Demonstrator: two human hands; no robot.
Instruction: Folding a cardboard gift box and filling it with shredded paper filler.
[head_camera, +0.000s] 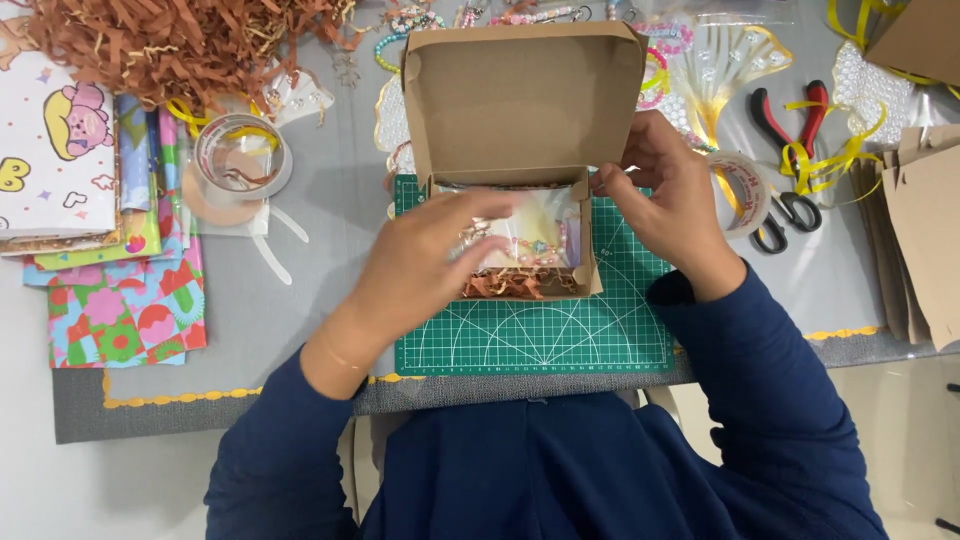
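An open brown cardboard box (520, 100) stands on a green cutting mat (560, 335), its lid tilted back. Inside lies a clear packet with a beaded bracelet (535, 240) on brown paper shreds. My left hand (425, 265) reaches over the box's left side, fingers touching the packet. My right hand (665, 195) rests against the box's right wall, fingertips at its upper corner.
A heap of brown paper shreds (180, 40) lies at the back left, colourful wrapping sheets (120, 300) and a tape roll (240, 160) to the left. Another tape roll (745, 190), red-handled scissors (790, 150), yellow ribbon and cardboard pieces (925, 230) sit at the right.
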